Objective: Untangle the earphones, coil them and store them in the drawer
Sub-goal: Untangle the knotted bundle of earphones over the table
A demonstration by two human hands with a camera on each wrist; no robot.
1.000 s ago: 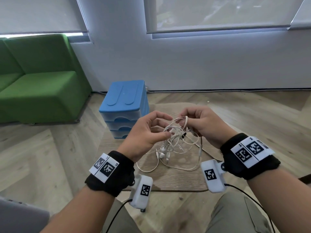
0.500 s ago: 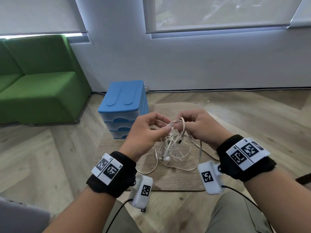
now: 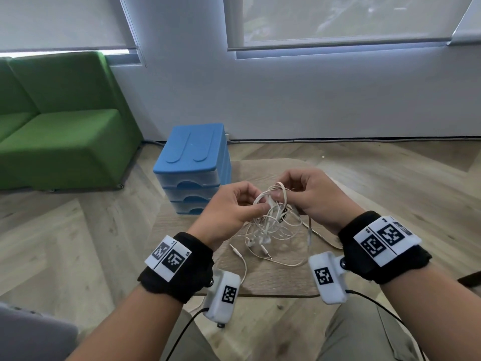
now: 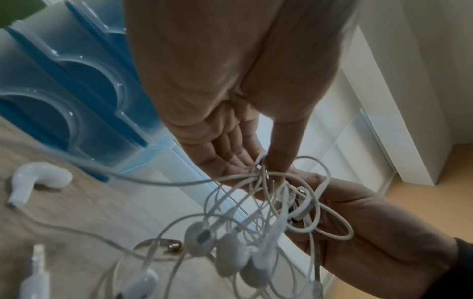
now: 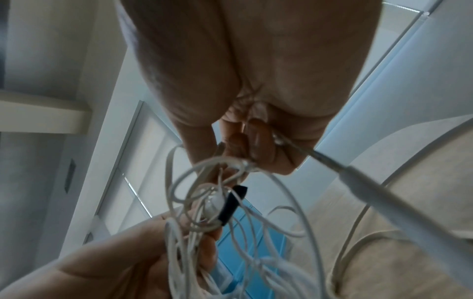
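A tangle of white earphones (image 3: 270,222) hangs between both hands above a small wooden table (image 3: 273,280). My left hand (image 3: 234,207) pinches cords at the top of the knot (image 4: 261,172), thumb against fingertips. My right hand (image 3: 304,194) pinches the same bunch from the other side (image 5: 245,161). Earbuds (image 4: 225,250) dangle below the knot, and loose cord with jack plugs (image 3: 235,250) lies on the table. A blue drawer unit (image 3: 192,168) with three drawers, all pushed in, stands behind my left hand.
A green sofa (image 3: 59,131) stands at the left against the wall. One separate white earbud (image 4: 33,180) and a white plug (image 4: 35,269) lie on the table by the drawers. My knees (image 3: 364,334) are under the table's near edge.
Both hands have drawn closer together and risen slightly, lifting the knot. The hanging loops have pulled tighter, and more cord trails onto the table.
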